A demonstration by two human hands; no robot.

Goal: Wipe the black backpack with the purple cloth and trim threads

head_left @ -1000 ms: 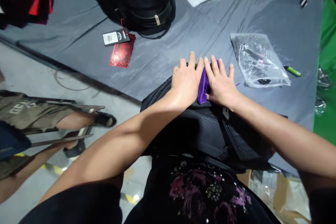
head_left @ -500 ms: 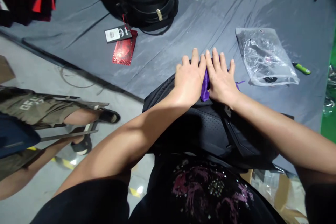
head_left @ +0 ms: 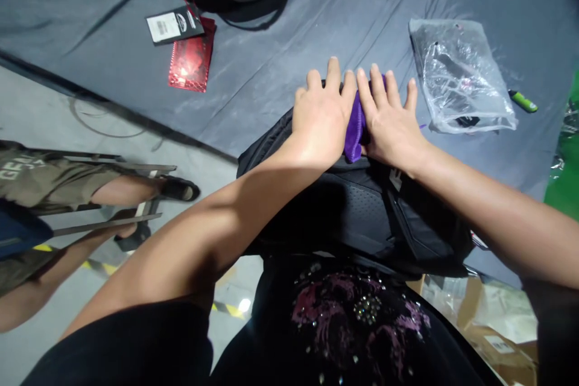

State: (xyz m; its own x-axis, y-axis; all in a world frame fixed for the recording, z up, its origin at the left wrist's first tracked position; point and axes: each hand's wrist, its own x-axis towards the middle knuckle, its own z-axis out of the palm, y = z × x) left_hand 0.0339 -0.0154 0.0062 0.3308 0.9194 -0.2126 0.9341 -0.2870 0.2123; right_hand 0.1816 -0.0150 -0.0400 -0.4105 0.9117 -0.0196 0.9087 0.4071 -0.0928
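A purple cloth lies bunched between the two hands, under their inner fingers, on top of a black backpack at the tabletop edge. The left hand lies flat, fingers extended and close together, pressing on the cloth and backpack. The right hand lies flat too, fingers slightly spread, touching the cloth.

table: grey cover | black backpack | plastic bag | red tag

Left hand and right hand lie flat, side by side, fingers outstretched.
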